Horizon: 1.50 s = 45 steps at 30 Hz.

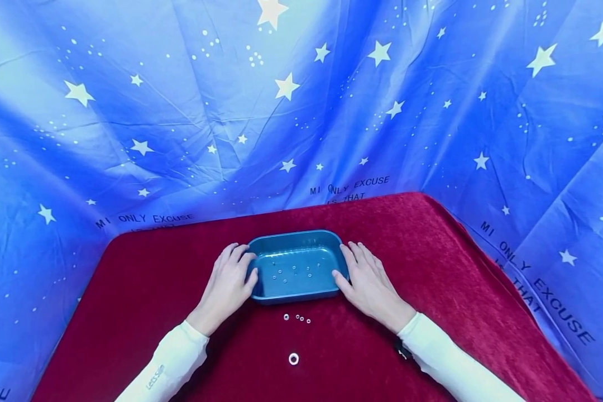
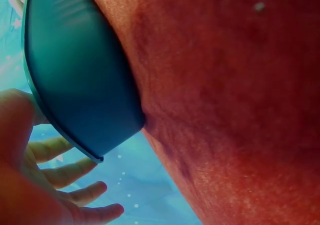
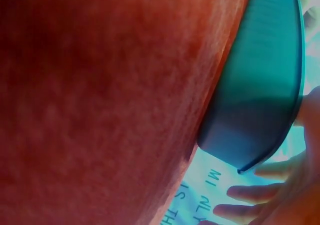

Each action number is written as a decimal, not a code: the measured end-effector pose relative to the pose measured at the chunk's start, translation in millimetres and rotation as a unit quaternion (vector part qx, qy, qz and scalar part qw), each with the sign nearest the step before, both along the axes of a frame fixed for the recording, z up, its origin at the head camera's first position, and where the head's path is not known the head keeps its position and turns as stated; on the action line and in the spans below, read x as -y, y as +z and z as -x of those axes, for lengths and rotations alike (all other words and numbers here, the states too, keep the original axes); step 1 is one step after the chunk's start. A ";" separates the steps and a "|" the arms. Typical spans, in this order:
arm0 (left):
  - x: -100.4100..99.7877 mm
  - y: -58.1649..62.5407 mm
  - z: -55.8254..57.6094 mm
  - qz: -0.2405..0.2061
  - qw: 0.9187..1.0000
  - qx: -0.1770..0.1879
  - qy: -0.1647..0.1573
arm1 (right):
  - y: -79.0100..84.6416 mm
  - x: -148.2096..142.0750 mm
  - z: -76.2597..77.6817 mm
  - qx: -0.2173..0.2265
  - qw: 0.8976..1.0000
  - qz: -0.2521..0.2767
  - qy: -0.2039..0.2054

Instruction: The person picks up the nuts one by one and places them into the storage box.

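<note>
A teal rectangular plastic basin (image 1: 301,293) with rounded corners sits on the red cloth. Several tiny shiny rings, perhaps nuts (image 1: 294,267), are scattered over its bottom. My left hand (image 1: 229,279) grips the basin's left end, thumb over the rim and fingers along the outside. At the opposite end my right hand (image 1: 369,282) holds the rim in the same way. The left wrist view shows the left thumb (image 2: 20,110) at the rim, with the other fingers spread beyond it. In the right wrist view the basin's side wall (image 3: 255,85) stands beside the right fingers (image 3: 255,192).
In front of the basin lie several small metal rings (image 1: 302,319). A larger metal ring (image 1: 293,359) lies nearer to me. Red velvety cloth (image 1: 146,290) covers the table, and a blue star-patterned curtain (image 1: 206,111) hangs behind and at both sides.
</note>
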<state>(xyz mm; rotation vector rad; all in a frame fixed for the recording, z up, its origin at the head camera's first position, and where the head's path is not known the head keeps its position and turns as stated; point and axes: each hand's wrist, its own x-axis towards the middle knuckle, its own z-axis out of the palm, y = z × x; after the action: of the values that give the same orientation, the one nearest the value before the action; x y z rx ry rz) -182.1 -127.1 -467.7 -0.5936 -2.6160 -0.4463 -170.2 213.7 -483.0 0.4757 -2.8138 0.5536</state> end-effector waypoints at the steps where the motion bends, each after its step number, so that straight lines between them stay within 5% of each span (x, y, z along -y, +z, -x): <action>1: 0.4 -0.6 0.1 -0.001 1.000 -0.002 0.000 | 0.3 0.5 -1.2 -0.006 1.000 0.000 0.004; 9: 4.1 -3.6 0.2 -0.012 1.000 0.001 0.006 | 7.1 10.7 -22.5 -0.064 0.996 -0.029 0.059; 23: 4.8 -5.0 -4.0 -0.025 0.998 0.044 0.042 | 12.2 27.9 -59.1 -0.152 0.973 -0.037 0.171; 33: 4.8 -5.2 -6.1 -0.019 0.997 0.055 0.055 | 7.5 32.7 -69.0 -0.166 0.967 -0.038 0.191; 45: 4.7 -4.3 -8.1 -0.009 0.995 0.071 0.067 | -4.6 39.0 -67.7 -0.135 0.963 -0.145 0.181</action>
<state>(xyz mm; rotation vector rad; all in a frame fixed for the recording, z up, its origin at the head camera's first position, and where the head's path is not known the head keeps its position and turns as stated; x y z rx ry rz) -174.0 -131.8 -472.0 -0.3891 -2.7626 -0.4846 -102.5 174.7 -487.6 1.0511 -2.5601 0.1195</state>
